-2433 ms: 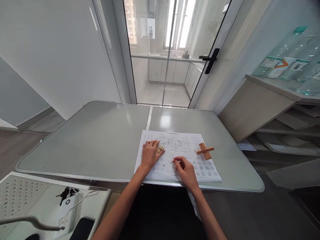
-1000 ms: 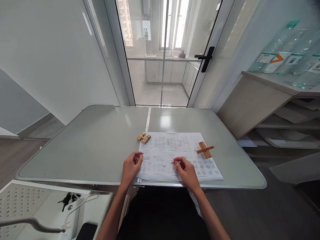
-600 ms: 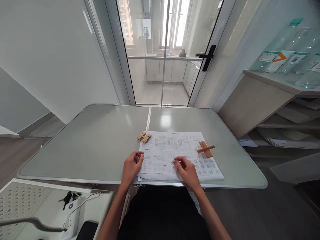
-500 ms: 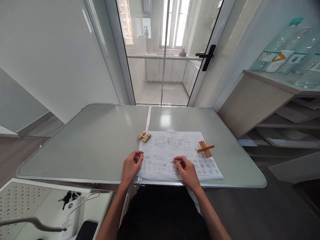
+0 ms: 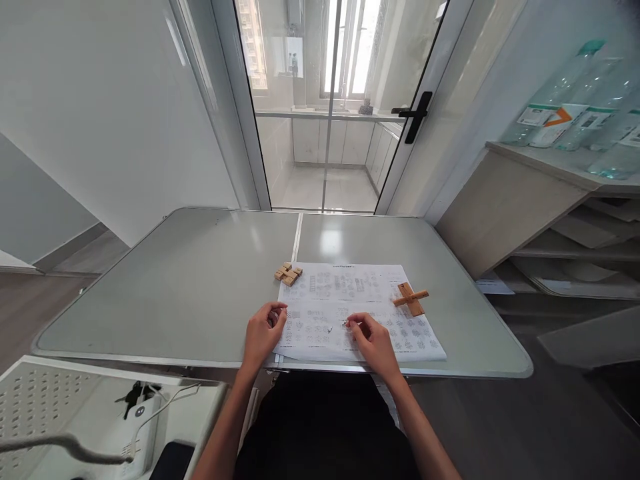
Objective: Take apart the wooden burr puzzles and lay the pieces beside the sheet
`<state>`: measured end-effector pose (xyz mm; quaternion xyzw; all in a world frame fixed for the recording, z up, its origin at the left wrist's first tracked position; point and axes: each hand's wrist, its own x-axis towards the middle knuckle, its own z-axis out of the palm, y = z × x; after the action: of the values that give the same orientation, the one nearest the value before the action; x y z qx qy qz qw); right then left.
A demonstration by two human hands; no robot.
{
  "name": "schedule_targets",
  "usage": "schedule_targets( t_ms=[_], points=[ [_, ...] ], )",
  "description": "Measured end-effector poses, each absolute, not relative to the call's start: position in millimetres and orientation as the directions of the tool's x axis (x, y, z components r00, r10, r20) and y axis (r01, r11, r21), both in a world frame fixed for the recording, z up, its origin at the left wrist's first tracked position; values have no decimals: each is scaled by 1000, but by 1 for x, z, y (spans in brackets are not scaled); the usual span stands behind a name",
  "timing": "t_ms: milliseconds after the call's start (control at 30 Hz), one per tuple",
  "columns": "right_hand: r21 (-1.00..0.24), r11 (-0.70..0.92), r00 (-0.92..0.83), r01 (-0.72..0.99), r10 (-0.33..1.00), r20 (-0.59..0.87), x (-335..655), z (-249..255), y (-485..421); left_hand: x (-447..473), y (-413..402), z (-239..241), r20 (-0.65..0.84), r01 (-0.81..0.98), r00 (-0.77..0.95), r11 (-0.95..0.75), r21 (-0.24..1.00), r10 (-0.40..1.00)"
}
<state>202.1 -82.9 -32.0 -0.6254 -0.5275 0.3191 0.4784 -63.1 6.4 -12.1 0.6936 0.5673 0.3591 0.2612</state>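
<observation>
A printed paper sheet (image 5: 345, 303), covered in small grey diagrams, lies on the table. My left hand (image 5: 266, 331) rests at the sheet's left edge with its fingers curled and thumb close to the forefinger; whether anything is between them is hidden. Over the lower middle of the sheet is my right hand (image 5: 371, 339), thumb and fingers pinched together at a small dark spot, too small to name. Another small dark mark (image 5: 329, 330) shows on the sheet between the hands. Interlocked light wooden blocks (image 5: 288, 273) sit at its upper left corner, and crossed brown wooden pieces (image 5: 411, 299) at its right edge.
The grey folding table (image 5: 175, 287) has a metal rim and a centre seam. At lower left, a white cart (image 5: 200, 413) holds a power strip (image 5: 143, 427), keys and a phone (image 5: 173, 461). Plastic bottles (image 5: 565, 100) stand on a shelf at right. A glass door is behind.
</observation>
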Motion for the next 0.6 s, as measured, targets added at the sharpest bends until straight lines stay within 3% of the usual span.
schedule_targets(
  t_ms=[600],
  points=[
    [-940, -13, 245, 341, 967, 75, 201, -34, -83, -64, 6, -14, 189, 591, 98, -210, 779, 977]
  ],
)
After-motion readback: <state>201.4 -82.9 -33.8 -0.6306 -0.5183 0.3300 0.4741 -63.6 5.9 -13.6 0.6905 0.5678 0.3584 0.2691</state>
